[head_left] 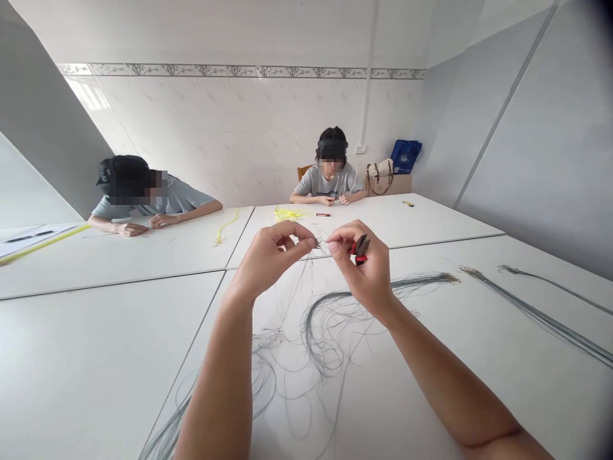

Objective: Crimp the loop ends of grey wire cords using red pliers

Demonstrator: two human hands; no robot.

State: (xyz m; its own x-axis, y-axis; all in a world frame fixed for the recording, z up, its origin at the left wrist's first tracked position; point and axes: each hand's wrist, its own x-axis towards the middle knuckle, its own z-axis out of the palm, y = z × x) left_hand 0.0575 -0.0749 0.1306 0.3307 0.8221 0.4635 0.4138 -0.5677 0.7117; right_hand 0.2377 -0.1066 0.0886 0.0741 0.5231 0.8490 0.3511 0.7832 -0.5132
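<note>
My left hand (272, 255) pinches a thin grey wire between thumb and forefinger, close to my right hand (361, 265). That right hand grips small red-handled pliers (360, 249), their dark jaws pointing up beside my fingers. Its fingertips also seem to reach the same fine wire, though the wire is too thin to follow exactly. Below my forearms, a loose tangle of thin grey wires (330, 338) lies on the white table (96, 358). Longer grey wire bundles (541, 313) stretch across the table to the right.
Two co-workers sit at the joined white tables, one at the left (153, 201) and one at the far side (330, 176). Yellow wire bunches (287, 214) lie near them. Bags (405, 156) stand by the back wall.
</note>
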